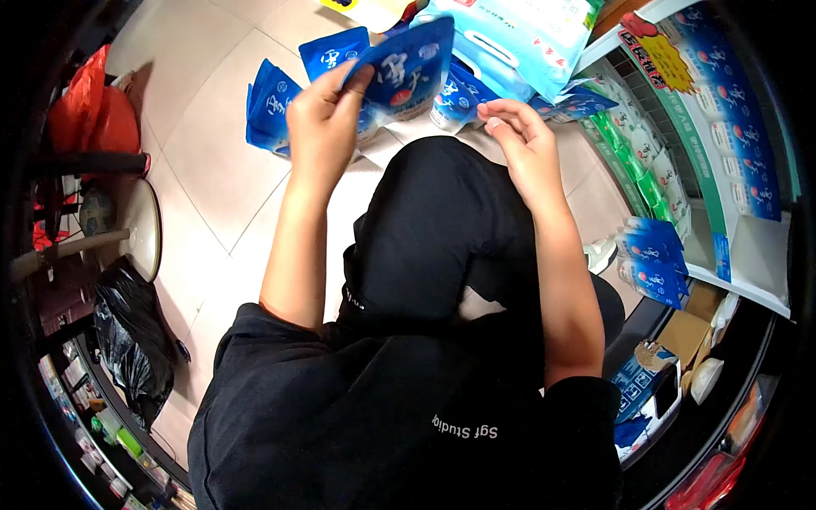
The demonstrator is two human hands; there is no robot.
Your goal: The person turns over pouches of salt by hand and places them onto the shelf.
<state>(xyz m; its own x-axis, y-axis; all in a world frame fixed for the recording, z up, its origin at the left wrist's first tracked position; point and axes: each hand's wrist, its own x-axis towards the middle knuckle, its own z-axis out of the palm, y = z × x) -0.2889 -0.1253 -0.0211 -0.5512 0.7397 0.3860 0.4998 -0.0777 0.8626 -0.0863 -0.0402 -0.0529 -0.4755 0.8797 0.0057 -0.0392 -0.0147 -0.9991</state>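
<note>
My left hand (325, 119) is closed on the top edge of a blue pouch (410, 72) with white lettering, held up at a tilt above the floor. My right hand (529, 151) is raised to the right of it, fingers loosely curved and apart, with nothing visible between them. Just beyond its fingertips is another blue pouch (459, 95), and the two look close; whether they touch I cannot tell. More blue pouches stand on the floor by my left hand: one pouch (270, 106) at its left, a second pouch (327, 53) behind it.
A large light-blue package (501, 55) with a handle hole sits ahead. On the right, a display rack (705, 161) holds green and blue packs, with blue pouches (653, 259) beside it. A black plastic bag (134, 340) and a red bag (93, 115) are at left.
</note>
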